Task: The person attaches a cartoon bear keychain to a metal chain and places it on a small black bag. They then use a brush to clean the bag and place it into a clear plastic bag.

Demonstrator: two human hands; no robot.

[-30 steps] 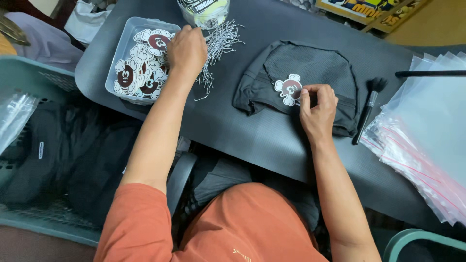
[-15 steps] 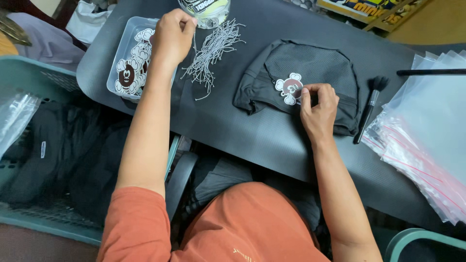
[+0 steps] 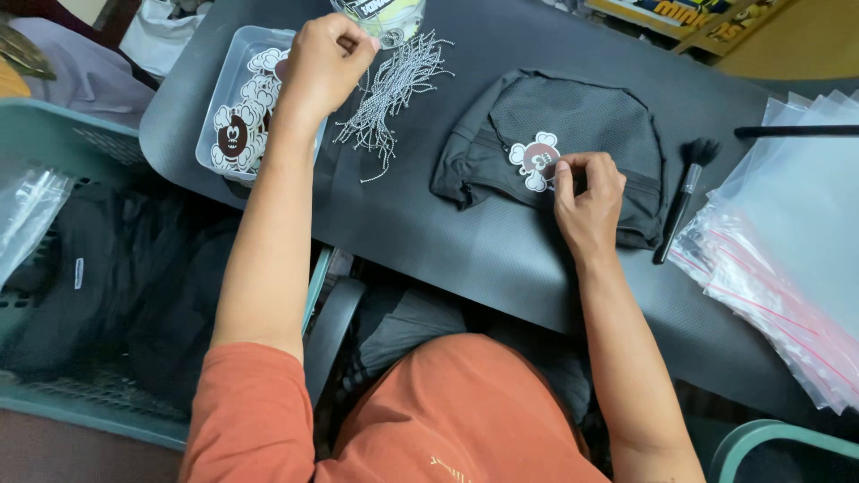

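At the left of the table (image 3: 429,241), the left hand (image 3: 327,63) hovers closed over a clear tray (image 3: 224,98) of cartoon tags, beside loose ball chains (image 3: 394,98); whether its grip pinches a chain I cannot tell. To the right, the right hand (image 3: 586,192) pinches the light, stiff tag (image 3: 535,161) lying on the soft, limp black pouch (image 3: 573,134), best taken by its edge.

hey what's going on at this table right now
A person in an orange shirt sits at a dark table. Their right hand pinches a cloud-shaped tag lying on a black cap. Their left hand is raised over a pile of small ball chains, beside a clear tray of matching tags. A black brush and a stack of clear bags lie to the right.
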